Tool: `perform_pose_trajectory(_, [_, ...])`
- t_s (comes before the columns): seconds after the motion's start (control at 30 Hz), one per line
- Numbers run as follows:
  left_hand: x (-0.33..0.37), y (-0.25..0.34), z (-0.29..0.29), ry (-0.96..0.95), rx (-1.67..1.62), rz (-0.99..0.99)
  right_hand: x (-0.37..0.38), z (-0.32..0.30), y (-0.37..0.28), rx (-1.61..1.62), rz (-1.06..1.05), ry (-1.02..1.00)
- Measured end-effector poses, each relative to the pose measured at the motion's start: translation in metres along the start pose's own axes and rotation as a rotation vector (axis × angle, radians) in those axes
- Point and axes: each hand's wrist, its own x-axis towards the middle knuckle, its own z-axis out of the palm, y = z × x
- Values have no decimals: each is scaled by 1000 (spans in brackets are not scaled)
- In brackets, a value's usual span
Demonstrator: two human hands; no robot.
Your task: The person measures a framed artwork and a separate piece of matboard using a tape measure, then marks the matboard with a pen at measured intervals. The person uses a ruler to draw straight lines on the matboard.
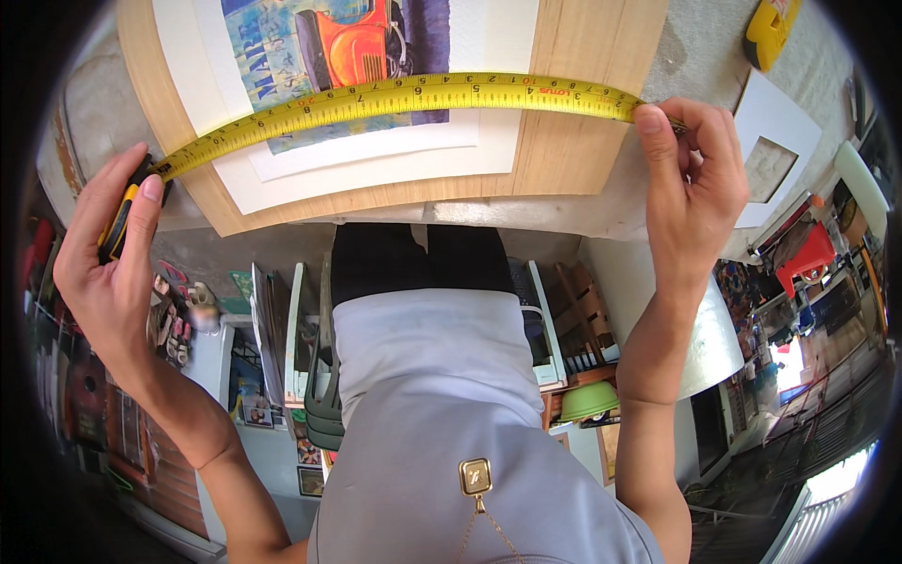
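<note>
My left hand (117, 240) is closed round the black and yellow case of a tape measure (119, 218). From it the yellow blade (404, 98) runs out to the right, and my right hand (697, 174) pinches its far end between thumb and fingers. Beneath the blade lies a painting of an orange-red scooter (352, 47) on white paper. The painting rests on a larger white sheet (498, 155), itself on a light wooden board (587, 141). The blade crosses the lower part of the painting and reaches past both sides of the board.
The board lies on a grey table (554, 214) in front of me. At the far right are a yellow and black tool (770, 33) and a white mat with a cut-out window (775, 141). A red chair (808, 258) stands farther right, and a green bowl (589, 401) is lower down.
</note>
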Motion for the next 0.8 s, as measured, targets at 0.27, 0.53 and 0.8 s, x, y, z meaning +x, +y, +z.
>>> perform_pose_trajectory(0.27, [-4,-2,3,26,-20,-11,-1,3,4,21,-25,30])
perform_pose_trajectory(0.53, [-3,-7,1,42,16,80,-6,-2,7,174,26,10])
perform_pose_trajectory(0.8, [-61,54,-3,-152,-292,29,-54,-32,-35,437,-80,-39])
